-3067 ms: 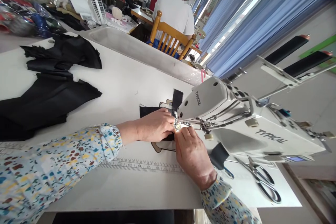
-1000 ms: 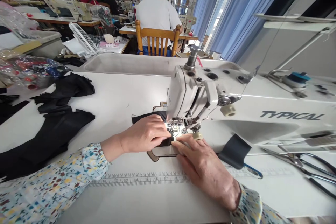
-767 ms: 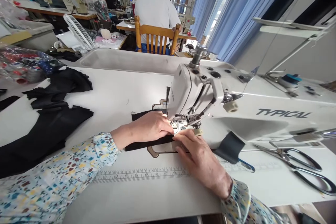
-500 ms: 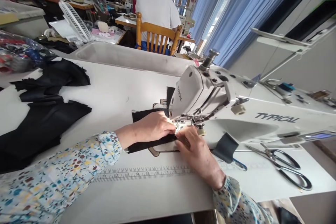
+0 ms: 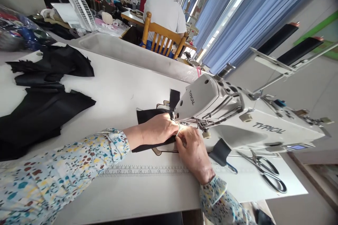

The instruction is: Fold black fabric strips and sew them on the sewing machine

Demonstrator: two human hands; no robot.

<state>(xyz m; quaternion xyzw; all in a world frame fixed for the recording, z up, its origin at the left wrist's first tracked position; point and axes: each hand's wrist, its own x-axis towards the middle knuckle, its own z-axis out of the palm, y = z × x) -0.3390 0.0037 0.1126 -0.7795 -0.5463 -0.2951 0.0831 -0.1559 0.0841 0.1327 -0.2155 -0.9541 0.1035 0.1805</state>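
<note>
A white sewing machine (image 5: 203,95) stands on the white table, its needle area mostly hidden by its head and my hands. Black cloth (image 5: 151,115) lies under my left hand (image 5: 160,128), whose fingers are pressed together on it beside the needle area. My right hand (image 5: 194,151) is closed, fingertips pinching the cloth's right edge close to my left fingertips. A narrow black strip (image 5: 174,99) shows behind the cloth, next to the machine head.
Black fabric pieces (image 5: 44,112) lie at the left. Right of my hands are a dark scrap (image 5: 220,152) and scissors (image 5: 266,170). A printed ruler (image 5: 142,171) runs along the front. Beyond the table, a person (image 5: 165,12) sits on a wooden chair (image 5: 162,37).
The view has turned and tilted, so the machine and scissors sit differently in the picture. Both hands remain at the needle area, with little visible change in the cloth.
</note>
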